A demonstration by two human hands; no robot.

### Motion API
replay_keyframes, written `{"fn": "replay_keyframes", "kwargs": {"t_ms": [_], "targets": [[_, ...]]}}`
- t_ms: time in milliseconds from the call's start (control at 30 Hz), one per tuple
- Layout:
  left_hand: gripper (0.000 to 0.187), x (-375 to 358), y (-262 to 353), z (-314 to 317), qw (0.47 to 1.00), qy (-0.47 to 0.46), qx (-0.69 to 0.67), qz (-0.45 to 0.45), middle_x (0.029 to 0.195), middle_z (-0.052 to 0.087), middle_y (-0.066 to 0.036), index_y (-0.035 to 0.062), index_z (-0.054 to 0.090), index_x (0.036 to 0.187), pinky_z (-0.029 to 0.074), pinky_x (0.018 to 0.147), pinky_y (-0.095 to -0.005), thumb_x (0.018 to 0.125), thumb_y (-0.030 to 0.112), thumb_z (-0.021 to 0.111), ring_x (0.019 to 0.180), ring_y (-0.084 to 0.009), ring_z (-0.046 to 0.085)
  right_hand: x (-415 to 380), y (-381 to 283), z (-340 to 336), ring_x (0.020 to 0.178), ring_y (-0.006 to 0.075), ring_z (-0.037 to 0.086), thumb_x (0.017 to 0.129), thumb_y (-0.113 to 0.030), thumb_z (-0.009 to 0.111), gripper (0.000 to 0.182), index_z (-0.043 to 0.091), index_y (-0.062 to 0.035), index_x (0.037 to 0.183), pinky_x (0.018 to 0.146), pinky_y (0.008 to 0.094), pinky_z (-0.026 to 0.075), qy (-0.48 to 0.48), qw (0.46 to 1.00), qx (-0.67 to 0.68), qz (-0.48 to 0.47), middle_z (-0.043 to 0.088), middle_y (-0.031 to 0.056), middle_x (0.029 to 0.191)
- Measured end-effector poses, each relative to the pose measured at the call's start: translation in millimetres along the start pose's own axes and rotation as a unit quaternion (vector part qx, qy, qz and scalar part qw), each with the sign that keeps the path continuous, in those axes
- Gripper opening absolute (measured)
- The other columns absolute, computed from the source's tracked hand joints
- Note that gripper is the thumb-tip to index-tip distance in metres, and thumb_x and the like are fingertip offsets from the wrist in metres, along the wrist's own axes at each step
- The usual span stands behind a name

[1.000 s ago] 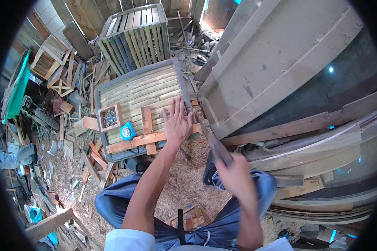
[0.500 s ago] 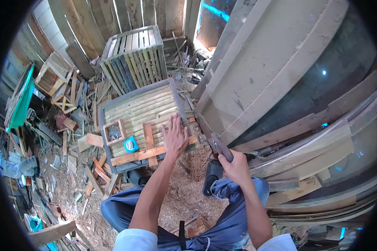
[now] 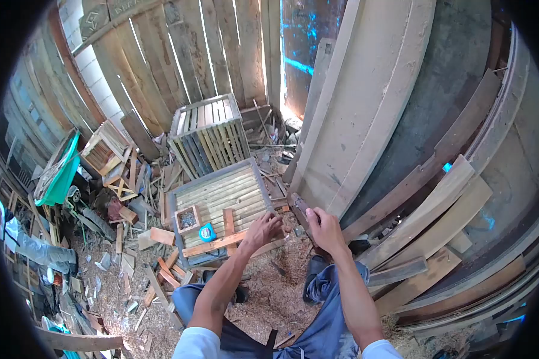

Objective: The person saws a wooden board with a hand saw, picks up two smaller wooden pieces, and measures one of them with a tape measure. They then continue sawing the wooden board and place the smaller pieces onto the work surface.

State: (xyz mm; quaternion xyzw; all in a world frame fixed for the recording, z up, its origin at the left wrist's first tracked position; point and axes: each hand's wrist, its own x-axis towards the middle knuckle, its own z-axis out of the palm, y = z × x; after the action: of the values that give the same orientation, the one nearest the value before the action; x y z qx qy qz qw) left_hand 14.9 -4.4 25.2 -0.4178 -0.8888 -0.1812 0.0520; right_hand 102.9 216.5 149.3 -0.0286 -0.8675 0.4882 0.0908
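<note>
My left hand (image 3: 263, 231) is over the right front corner of a low slatted bench (image 3: 221, 191), fingers loosely bent and apart. Under its wrist a long wood strip (image 3: 214, 244) crosses a short upright strip (image 3: 229, 222). My right hand (image 3: 327, 230) is wrapped round the handle of a dark, narrow tool (image 3: 300, 209), which points up and left, away from me; its kind does not show clearly. On the bench a blue tape measure (image 3: 207, 232) lies beside a small wooden box (image 3: 187, 219) holding small dark metal bits.
A slatted crate (image 3: 208, 133) stands behind the bench. Long boards (image 3: 365, 113) lean on the right, with curved planks (image 3: 425, 209) stacked below. Offcuts (image 3: 161, 236) and shavings cover the floor. Another person's leg (image 3: 42, 251) shows at far left, below a green sheet (image 3: 63, 176).
My left hand has gone from lying flat on the wood to bent fingers at the bench's right corner. The view has tilted up; my right hand still grips the tool.
</note>
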Motion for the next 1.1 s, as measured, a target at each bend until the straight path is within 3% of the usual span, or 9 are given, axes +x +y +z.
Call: {"fn": "replay_keyframes", "kwargs": {"t_ms": [33, 100, 233, 267, 367, 567, 733, 967, 1100], "targets": [[0.047, -1, 1, -10, 1.000, 0.007, 0.004, 0.026, 0.108, 0.054, -0.011, 0.0101, 0.051, 0.131, 0.045, 0.090, -0.0400, 0.089, 0.027, 0.063, 0.105, -0.0286, 0.053, 2, 0, 1, 0.075, 0.0442, 0.060, 0.098, -0.033, 0.050, 0.037, 0.061, 0.0013, 0.088, 0.065, 0.0472, 0.045, 0.003, 1.000, 0.001, -0.009, 0.061, 0.0242, 0.073], [0.040, -2, 11, -44, 0.995, 0.054, -0.067, -0.048, 0.105, 0.052, -0.013, 0.0093, 0.055, 0.130, 0.049, 0.083, -0.0361, 0.090, 0.012, 0.061, 0.094, -0.0289, 0.056, 2, 1, 6, 0.068, 0.0366, 0.061, 0.099, -0.033, 0.050, 0.038, 0.061, 0.0011, 0.089, 0.064, 0.0419, 0.046, -0.001, 1.000, 0.003, -0.026, 0.061, 0.0195, 0.070], [0.030, -6, 27, -127, 0.923, 0.260, -0.254, -0.122, 0.103, 0.052, -0.011, 0.0081, 0.063, 0.120, 0.050, 0.078, -0.0322, 0.091, 0.002, 0.058, 0.087, -0.0225, 0.057, 9, 12, 29, 0.076, 0.0390, 0.061, 0.097, -0.031, 0.053, 0.032, 0.061, 0.0007, 0.095, 0.068, 0.0447, 0.046, 0.012, 0.992, -0.059, -0.114, 0.062, 0.0214, 0.078], [0.028, -15, 24, -150, 0.924, 0.282, -0.213, -0.147, 0.103, 0.053, -0.009, 0.0072, 0.064, 0.118, 0.050, 0.079, -0.0297, 0.092, 0.001, 0.056, 0.089, -0.0174, 0.057, 10, 12, 37, 0.081, 0.0408, 0.061, 0.096, -0.031, 0.055, 0.032, 0.061, 0.0001, 0.097, 0.071, 0.0466, 0.046, 0.015, 0.991, -0.066, -0.118, 0.062, 0.0227, 0.082], [0.026, -55, 10, -162, 0.833, 0.383, -0.348, -0.196, 0.109, 0.057, -0.009, 0.0036, 0.058, 0.123, 0.051, 0.081, -0.0276, 0.097, 0.007, 0.052, 0.093, -0.0148, 0.060, 14, 6, 67, 0.089, 0.0415, 0.058, 0.094, -0.030, 0.056, 0.029, 0.060, -0.0024, 0.091, 0.079, 0.0511, 0.041, 0.003, 0.992, -0.061, -0.110, 0.063, 0.0211, 0.086], [0.027, -114, -7, -120, 0.581, 0.486, -0.589, -0.281, 0.115, 0.057, -0.007, 0.0081, 0.052, 0.126, 0.058, 0.080, -0.0357, 0.101, 0.016, 0.050, 0.096, -0.0180, 0.062, 19, 16, 132, 0.093, 0.0344, 0.058, 0.088, -0.028, 0.063, 0.024, 0.064, -0.0041, 0.091, 0.083, 0.0472, 0.040, -0.007, 0.965, -0.163, -0.203, 0.065, 0.0136, 0.091], [0.023, -124, -33, -105, 0.638, 0.461, -0.555, -0.267, 0.100, 0.061, -0.001, 0.0068, 0.059, 0.121, 0.054, 0.068, -0.0268, 0.099, 0.011, 0.053, 0.089, -0.0079, 0.057, 20, 39, 184, 0.095, 0.0348, 0.057, 0.084, -0.022, 0.067, 0.020, 0.065, -0.0032, 0.091, 0.087, 0.0464, 0.041, -0.009, 0.948, -0.214, -0.237, 0.065, 0.0149, 0.095], [0.022, -117, -46, -94, 0.563, 0.489, -0.636, -0.200, 0.097, 0.060, -0.001, 0.0077, 0.054, 0.120, 0.054, 0.066, -0.0245, 0.098, 0.011, 0.054, 0.086, -0.0113, 0.063, 9, 58, 202, 0.096, 0.0335, 0.055, 0.080, -0.019, 0.070, 0.020, 0.065, -0.0039, 0.092, 0.086, 0.0452, 0.042, -0.043, 0.921, -0.326, -0.211, 0.062, 0.0141, 0.099], [0.021, -102, -39, -89, 0.548, 0.469, -0.654, -0.230, 0.101, 0.059, -0.003, 0.0077, 0.053, 0.119, 0.056, 0.067, -0.0254, 0.098, 0.009, 0.053, 0.086, -0.0145, 0.066, 9, 14, 185, 0.099, 0.0379, 0.057, 0.088, -0.023, 0.063, 0.025, 0.066, 0.0003, 0.099, 0.090, 0.0454, 0.043, -0.083, 0.947, -0.250, -0.184, 0.062, 0.0196, 0.107]]}}
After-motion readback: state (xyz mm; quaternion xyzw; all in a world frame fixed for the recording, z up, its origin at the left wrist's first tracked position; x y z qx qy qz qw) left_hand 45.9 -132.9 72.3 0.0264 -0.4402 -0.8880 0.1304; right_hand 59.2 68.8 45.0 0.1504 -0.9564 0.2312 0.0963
